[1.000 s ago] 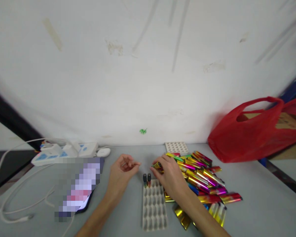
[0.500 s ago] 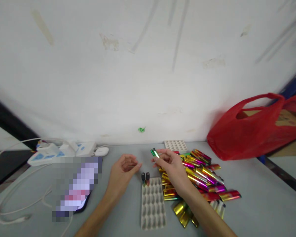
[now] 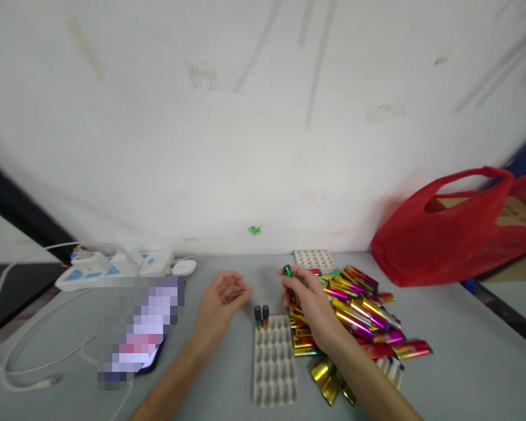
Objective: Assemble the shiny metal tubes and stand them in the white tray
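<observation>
Over the near edge of the heap of shiny tubes [image 3: 355,318], your right hand [image 3: 309,301] grips a green-topped tube [image 3: 288,271] between the fingers, its top end pointing up and most of its body hidden by them. Your left hand [image 3: 219,305] is raised on the other side, well apart from the right, its fingers curled with thumb and forefinger tips close together; you cannot tell whether they pinch anything. Between and below your hands, a pale tray [image 3: 255,374] of small hollows lies on the grey worktop [image 3: 447,321], and two black-topped tubes [image 3: 265,313] stand side by side at its far left corner. Behind the heap, near the wall, lies a second tray [image 3: 314,258]. Off to your right sits a red bag [image 3: 438,254]; to your left are a power strip [image 3: 156,263] and a partly blurred phone [image 3: 151,365].
</observation>
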The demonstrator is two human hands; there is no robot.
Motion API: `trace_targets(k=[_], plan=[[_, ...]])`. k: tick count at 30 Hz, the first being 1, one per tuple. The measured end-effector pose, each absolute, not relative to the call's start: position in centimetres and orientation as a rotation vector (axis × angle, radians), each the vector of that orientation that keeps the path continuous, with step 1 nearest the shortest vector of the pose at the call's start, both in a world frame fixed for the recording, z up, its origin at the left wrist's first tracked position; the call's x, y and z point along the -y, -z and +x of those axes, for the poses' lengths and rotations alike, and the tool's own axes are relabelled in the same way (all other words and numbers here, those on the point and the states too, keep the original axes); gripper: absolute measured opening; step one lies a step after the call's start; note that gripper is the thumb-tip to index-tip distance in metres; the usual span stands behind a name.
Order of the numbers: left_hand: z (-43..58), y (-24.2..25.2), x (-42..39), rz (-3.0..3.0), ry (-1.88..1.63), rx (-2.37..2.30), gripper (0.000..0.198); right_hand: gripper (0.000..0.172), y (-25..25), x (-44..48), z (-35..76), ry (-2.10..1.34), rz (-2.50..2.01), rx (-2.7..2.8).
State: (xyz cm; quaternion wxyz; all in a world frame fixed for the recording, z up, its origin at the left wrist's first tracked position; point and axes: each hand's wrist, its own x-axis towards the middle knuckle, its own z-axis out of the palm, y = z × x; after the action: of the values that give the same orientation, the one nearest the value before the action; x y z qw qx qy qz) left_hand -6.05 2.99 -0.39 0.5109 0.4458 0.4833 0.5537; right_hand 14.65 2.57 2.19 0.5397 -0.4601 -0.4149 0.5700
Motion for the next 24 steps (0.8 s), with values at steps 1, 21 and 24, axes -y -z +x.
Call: trace_targets(k=[1, 21, 24], plan=[[-6.05, 0.37, -2.99, 1.067, -1.339, -1.152, 0.044, 0.034, -2.17, -2.56, 14.64, -1.354, -1.098, 0.991], [-5.97, 0.59, -2.89, 0.938, -1.326, -1.049, 0.05, 0.033, -2.44, -2.6, 14.72, -1.325, -1.107, 1.033], [-5.92, 0.45, -2.75, 0.942, -1.32, -1.057, 0.051, 0.034, -2.5, -2.61, 14.72, -1.324, -1.108, 1.035]])
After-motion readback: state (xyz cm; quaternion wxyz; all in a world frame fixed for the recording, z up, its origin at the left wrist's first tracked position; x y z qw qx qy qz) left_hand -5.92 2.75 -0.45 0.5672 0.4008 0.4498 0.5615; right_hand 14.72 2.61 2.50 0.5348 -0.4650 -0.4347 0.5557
